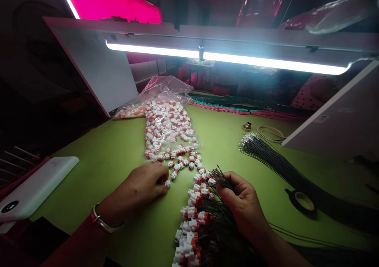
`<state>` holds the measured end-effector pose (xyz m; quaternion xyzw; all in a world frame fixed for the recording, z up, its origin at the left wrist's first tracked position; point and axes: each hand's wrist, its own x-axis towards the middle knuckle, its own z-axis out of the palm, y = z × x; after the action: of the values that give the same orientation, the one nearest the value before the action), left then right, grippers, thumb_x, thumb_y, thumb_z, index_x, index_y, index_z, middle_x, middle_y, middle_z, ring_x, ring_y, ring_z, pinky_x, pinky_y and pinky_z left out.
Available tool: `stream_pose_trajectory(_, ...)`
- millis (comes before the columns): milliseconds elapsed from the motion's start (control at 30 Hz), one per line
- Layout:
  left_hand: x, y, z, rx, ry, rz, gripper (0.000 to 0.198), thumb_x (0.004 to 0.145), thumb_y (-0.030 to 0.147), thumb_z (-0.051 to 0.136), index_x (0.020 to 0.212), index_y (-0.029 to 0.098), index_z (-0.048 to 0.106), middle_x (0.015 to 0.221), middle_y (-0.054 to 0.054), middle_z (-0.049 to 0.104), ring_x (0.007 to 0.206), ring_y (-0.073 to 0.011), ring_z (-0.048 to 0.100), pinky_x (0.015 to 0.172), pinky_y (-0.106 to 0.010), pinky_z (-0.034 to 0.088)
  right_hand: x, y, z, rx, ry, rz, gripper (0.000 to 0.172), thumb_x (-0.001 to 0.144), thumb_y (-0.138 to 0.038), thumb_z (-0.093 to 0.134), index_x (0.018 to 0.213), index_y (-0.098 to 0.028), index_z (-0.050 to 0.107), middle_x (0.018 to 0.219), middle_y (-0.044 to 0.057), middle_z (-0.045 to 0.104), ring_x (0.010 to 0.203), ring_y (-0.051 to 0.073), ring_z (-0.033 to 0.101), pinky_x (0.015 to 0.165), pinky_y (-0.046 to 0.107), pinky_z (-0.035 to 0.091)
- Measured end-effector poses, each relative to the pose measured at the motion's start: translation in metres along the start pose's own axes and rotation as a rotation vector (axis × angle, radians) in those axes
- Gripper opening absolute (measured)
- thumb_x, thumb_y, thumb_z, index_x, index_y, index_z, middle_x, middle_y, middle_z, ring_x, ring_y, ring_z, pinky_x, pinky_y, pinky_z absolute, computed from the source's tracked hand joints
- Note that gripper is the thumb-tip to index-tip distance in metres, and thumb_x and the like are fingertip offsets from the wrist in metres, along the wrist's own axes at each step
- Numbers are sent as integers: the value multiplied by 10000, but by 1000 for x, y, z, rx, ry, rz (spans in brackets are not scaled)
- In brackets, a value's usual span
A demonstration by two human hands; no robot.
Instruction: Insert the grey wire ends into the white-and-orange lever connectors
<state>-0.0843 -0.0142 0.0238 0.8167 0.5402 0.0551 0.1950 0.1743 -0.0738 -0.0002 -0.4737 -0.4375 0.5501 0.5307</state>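
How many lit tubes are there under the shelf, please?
2: the left tube and the right tube, end to end beneath the shelf, above the green table. Any behind the shelf would be hidden.

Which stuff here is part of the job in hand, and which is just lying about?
Job, by the look of it:
connector at left hand
wires in right hand
connector row
connector bag
black bundle, likely

Probably lying about:
tape roll
metal fitting
tan loop
white device
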Motion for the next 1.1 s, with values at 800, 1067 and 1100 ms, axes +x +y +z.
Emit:
stream_pose_trajectory(800,1,67,44,-1852,-238,-229,225,750,194,830,936,156,710,821,-57,746,685,-119,686,665,-204,544,-10,-1,7,-23,-117,66,166,810,-302,668,735,-170,602,644,-27,530,583,122,430,541,234,377)
stream_pose_trajectory(1067,0,69,46,-1818,-190,-313,209,698,191,865,858,137,741,791,-70,758,680,-135,700,642,-203,551,-12,-5,9,13,-138,63,184,804,-269,688,697,-177,571,613,-42,495,579,113,409,555,234,377)
stream_pose_trajectory(1100,0,69,47,-1816,-187,-314,211,700,203,865,861,143,745,760,-62,753,632,-125,686,588,-192,537,-12,-6,9,10,-134,66,185,804,-276,688,702,-175,571,620,-41,496,584,113,406,553,233,368)
